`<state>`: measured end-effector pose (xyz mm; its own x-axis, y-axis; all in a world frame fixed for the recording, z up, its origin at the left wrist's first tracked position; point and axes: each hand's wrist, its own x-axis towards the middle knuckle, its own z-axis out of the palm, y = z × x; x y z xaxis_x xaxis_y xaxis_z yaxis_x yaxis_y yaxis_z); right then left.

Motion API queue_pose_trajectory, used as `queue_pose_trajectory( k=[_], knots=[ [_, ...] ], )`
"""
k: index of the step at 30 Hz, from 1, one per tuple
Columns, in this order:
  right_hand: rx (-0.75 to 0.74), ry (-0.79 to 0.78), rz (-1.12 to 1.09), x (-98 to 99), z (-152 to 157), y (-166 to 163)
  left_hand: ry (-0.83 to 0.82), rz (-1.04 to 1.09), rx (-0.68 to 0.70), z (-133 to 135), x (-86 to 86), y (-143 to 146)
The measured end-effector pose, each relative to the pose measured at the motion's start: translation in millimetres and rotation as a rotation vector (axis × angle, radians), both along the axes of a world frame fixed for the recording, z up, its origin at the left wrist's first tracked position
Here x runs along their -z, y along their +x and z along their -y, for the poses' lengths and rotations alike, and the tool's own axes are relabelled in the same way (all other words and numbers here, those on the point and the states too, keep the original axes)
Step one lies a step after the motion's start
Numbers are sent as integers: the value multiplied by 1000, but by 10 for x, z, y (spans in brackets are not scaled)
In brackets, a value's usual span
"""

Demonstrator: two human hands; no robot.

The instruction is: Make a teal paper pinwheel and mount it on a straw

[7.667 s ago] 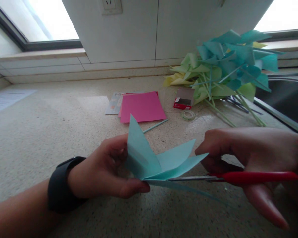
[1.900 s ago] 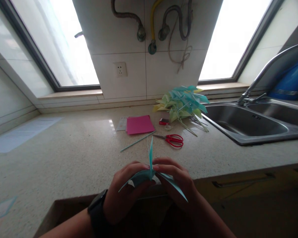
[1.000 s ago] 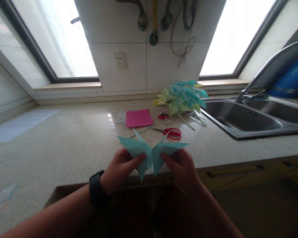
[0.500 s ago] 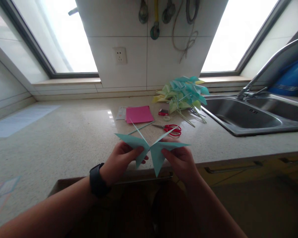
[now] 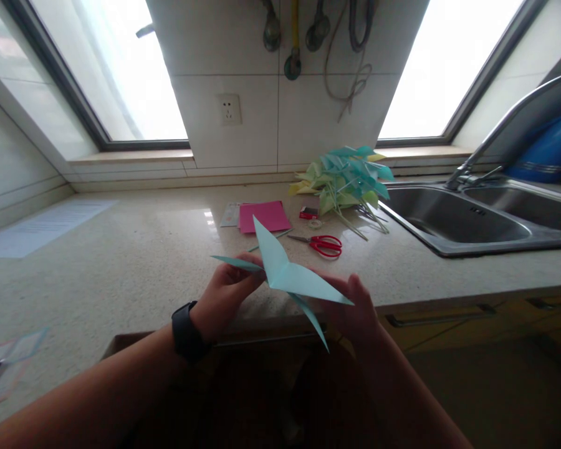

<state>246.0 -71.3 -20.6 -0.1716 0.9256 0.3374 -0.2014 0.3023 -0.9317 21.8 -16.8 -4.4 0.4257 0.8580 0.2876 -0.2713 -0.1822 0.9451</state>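
A pale blue-green folded paper [image 5: 280, 274] with several pointed arms is held up over the counter's front edge. My left hand [image 5: 229, 290], wearing a dark watch on its wrist, pinches the paper's left arm between thumb and fingers. Behind and under the right arms is my right hand [image 5: 355, 312]; its thumb stands raised and apart, its fingers stretch toward the paper and are partly covered by it. Beyond the hands lie red-handled scissors [image 5: 326, 245], a thin green stick [image 5: 283, 233] partly hidden by the paper, and a stack of pink paper squares [image 5: 264, 217].
Paper pinwheels [image 5: 350, 174] in blue, green and yellow are heaped by the wall. Near them sit a small red box [image 5: 308, 212] and a tape ring [image 5: 314, 224]. A steel sink [image 5: 449, 252] is at right. A printed sheet [image 5: 47, 227] lies on the left.
The folded paper has turned, so one arm points up and another to the right. My right thumb has come off the paper, while my left hand keeps its pinch.
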Motion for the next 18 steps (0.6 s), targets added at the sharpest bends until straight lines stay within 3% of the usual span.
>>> queue_pose_trajectory(
  k=[10, 18],
  knots=[
    [-48, -183, 1, -87, 0, 15, 85, -51, -27, -6, -80, -17],
    [-51, -265, -53, -22, -26, 7, 74, -40, 23, -28, -49, -18]
  ],
)
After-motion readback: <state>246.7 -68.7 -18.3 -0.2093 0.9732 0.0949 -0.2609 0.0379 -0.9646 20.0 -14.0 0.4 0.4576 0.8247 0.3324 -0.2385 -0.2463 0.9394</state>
